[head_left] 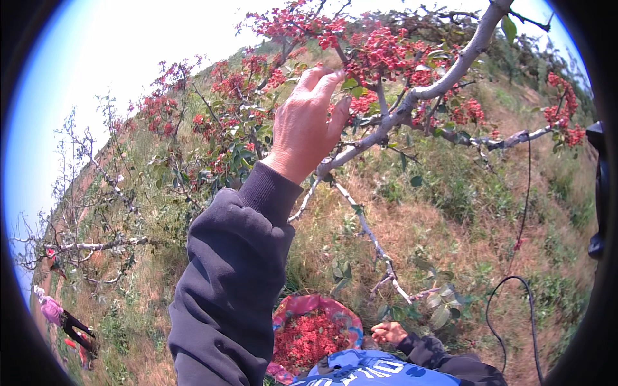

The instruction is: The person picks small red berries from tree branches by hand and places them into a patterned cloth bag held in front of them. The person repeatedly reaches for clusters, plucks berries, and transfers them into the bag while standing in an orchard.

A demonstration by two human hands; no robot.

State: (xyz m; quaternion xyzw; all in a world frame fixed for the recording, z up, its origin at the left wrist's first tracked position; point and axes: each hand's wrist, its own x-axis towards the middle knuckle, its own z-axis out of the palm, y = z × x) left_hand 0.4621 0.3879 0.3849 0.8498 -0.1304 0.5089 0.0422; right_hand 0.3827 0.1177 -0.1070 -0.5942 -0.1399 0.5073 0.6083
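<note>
My left hand (311,118) reaches up in a dark sleeve to a cluster of small red berries (381,53) on a grey tree branch (386,123). Its fingertips meet the cluster's left edge; whether they grip a stem is hidden by the hand. Low at the right of my body, my right hand (389,333) has its fingers curled, and I cannot tell if something is in them. Between my arms, near my blue printed garment, a container with a pink patterned cloth lining (355,318) holds a heap of picked red berries (311,335).
Bare side branches (369,234) extend down in front of me. A black cable (531,309) loops at the right, and a thin cord hangs from a branch. More berry-laden branches (161,113) rise at the left. A person in a pink top (50,310) stands far off at lower left on the grassy slope.
</note>
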